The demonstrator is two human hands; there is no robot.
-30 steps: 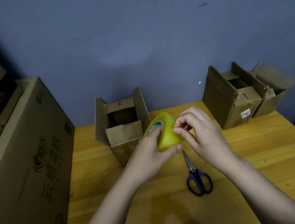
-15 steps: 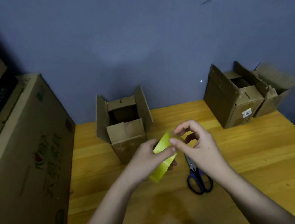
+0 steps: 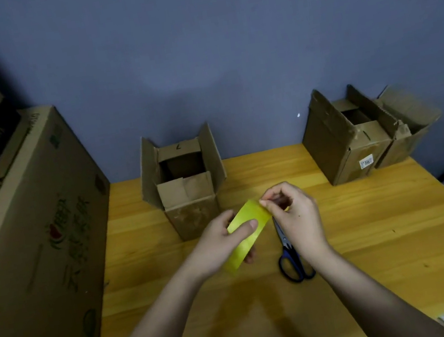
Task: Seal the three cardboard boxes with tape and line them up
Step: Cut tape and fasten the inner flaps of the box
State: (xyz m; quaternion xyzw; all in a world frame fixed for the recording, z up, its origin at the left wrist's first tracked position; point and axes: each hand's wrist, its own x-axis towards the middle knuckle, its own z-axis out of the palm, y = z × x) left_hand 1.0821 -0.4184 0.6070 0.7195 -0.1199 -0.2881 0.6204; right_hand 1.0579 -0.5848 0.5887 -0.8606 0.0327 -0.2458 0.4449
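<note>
Thumb and curled fingers of the left hand (image 3: 221, 242) clamp the yellow tape roll (image 3: 247, 231), thumb lying flat across its outer face, the roll held above the wooden table (image 3: 372, 231) just in front of the nearest open box (image 3: 189, 191). The right hand (image 3: 295, 212) pinches at the roll's upper corner with bunched fingertips, apparently picking for the loose end; whether it has the end itself I cannot tell. The roll looks light and rigid, easy to steady with one hand, but its surface seems glossy, so the free end will likely be hard to lift and prone to re-sticking or splitting if peeled at an angle. Best hold, in my judgement: through or around the ring with the left, and the tape's end by its full width with the right. Blue-handled scissors (image 3: 291, 254) lie on the table just beside and partly under the right hand. The nearest box stands with its flaps up; cardboard that thin should fold easily yet spring back until taped. Two more open boxes (image 3: 354, 143) sit touching each other at the far right corner, well apart from the first. A large printed carton (image 3: 36, 243) stands left of the table
</note>
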